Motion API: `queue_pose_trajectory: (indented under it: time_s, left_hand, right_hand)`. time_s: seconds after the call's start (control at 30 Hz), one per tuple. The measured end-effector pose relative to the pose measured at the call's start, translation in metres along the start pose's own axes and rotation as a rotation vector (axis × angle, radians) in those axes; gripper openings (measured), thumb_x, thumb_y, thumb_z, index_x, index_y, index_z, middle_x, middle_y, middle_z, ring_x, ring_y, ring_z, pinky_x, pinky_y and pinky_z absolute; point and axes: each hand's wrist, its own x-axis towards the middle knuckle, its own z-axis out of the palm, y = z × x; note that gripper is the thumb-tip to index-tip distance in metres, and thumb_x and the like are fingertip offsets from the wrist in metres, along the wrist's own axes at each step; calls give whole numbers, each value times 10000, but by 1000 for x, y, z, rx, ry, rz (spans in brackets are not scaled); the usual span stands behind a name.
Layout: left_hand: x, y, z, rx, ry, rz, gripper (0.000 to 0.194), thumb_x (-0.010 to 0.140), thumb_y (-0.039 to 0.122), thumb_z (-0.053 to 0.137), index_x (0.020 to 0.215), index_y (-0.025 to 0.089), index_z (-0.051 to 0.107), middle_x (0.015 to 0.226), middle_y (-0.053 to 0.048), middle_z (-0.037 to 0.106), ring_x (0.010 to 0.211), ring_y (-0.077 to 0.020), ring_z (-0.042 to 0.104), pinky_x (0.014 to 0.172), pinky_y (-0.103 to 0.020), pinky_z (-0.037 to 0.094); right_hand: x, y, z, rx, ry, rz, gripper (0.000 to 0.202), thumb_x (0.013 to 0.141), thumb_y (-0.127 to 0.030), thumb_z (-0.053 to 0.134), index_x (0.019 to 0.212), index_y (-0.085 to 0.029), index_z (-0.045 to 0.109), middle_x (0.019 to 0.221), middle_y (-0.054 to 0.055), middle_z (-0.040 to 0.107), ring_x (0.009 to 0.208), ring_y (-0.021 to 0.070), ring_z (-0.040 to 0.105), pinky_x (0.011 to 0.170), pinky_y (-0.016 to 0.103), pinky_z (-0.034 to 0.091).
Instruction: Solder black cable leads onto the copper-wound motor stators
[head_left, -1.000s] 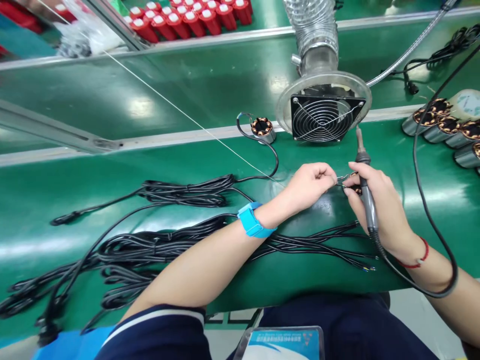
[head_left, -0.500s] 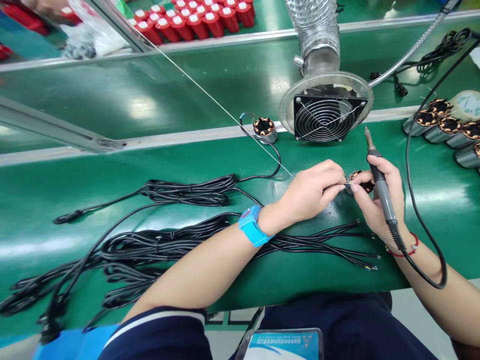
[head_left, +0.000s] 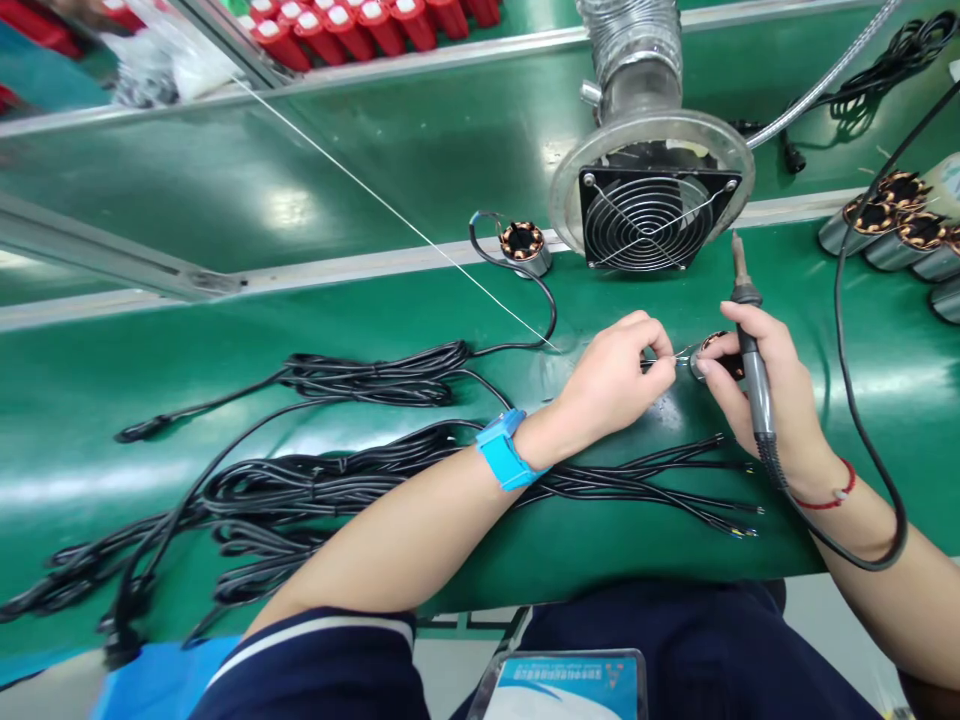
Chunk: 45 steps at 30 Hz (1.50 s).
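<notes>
My left hand (head_left: 616,376), with a blue band on its wrist, pinches the end of a black cable (head_left: 649,364). Thin bare-ended wires (head_left: 682,357) run from there toward a small motor stator (head_left: 700,350) with copper windings. My right hand (head_left: 787,400) grips a soldering iron (head_left: 757,378) with its tip pointing up and away, while its thumb and a finger steady the stator. A white strand, perhaps solder wire (head_left: 420,235), slants down from the shelf to near my left hand. Whether the wires touch the stator is too small to tell.
Bundled black cables (head_left: 300,487) lie on the green bench to the left, their stripped ends (head_left: 739,532) in front of me. A second stator (head_left: 531,258) stands behind, below a fume fan (head_left: 646,222). More stators (head_left: 889,250) stand right. Red cylinders (head_left: 341,40) fill the shelf.
My left hand has drawn back slightly left from the right fingers, so a gap with wires now shows between them. The soldering iron stays in my right hand, now more upright.
</notes>
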Motion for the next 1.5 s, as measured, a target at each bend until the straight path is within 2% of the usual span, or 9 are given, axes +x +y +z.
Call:
queue_pose_trajectory:
  time_s: [0.1,0.2,0.4,0.5,0.57,0.7,0.93,1.37,1.5]
  left_hand:
    - [0,1,1,-50,14,-37,144,748,50,530,645,151,525,698,23,522,667,-95,486,634,-250,403]
    - [-1,1,4,-82,14,-49,131,748,66,534,647,150,536,699,22,532,669,-94,492,629,-248,406]
    - [-2,-1,7,-80,16,-36,138,743,53,530,645,149,538,710,16,549,663,-92,492,616,-251,401]
    - [-1,0,8,-75,16,-38,150,738,37,531,639,150,529,699,20,535,637,-85,476,598,-245,392]
    - [-1,1,8,-69,15,-37,163,737,27,527,632,151,521,692,23,526,628,-81,469,591,-243,386]
    - [-1,0,9,-57,31,-24,172,737,20,529,630,153,513,694,25,528,627,-78,460,589,-239,383]
    - [0,-1,9,-41,33,-15,181,735,17,537,627,158,504,685,25,529,628,-81,459,587,-238,388]
    - [1,0,9,-26,34,-15,184,740,20,529,633,166,496,692,22,542,629,-84,462,602,-245,406]
    - [0,0,9,-37,37,-9,190,736,10,527,629,164,493,686,22,533,633,-85,464,604,-248,401]
  right_hand:
    - [6,-2,6,-75,71,-6,495,856,-211,593,1318,-308,443,856,-20,655,739,173,631,767,387,544]
    - [7,-2,6,-75,90,-37,509,840,-218,614,1321,-285,463,896,5,667,736,181,644,748,382,553]
    - [-16,-11,-22,-73,167,-94,483,907,-237,576,1376,-299,480,967,20,732,877,200,700,843,388,553]
    - [-34,-10,-29,26,246,-121,425,878,-254,614,1299,-295,574,898,21,723,722,190,693,675,363,566]
    - [-43,-8,-28,57,296,-135,342,839,-269,659,1180,-284,644,806,13,682,621,175,644,547,338,521]
    - [-48,-5,-22,96,384,-214,171,818,-273,660,988,-251,653,683,-7,575,539,146,541,471,309,463]
    - [-44,-3,-20,179,346,-265,183,748,-145,669,924,-187,639,661,-2,557,511,124,508,439,280,414]
    - [-47,0,-20,175,333,-210,183,730,-161,688,902,-203,643,673,-4,571,512,116,522,428,258,409]
    - [-45,0,-19,187,325,-263,221,721,-130,681,933,-188,650,688,6,579,523,118,521,437,265,415]
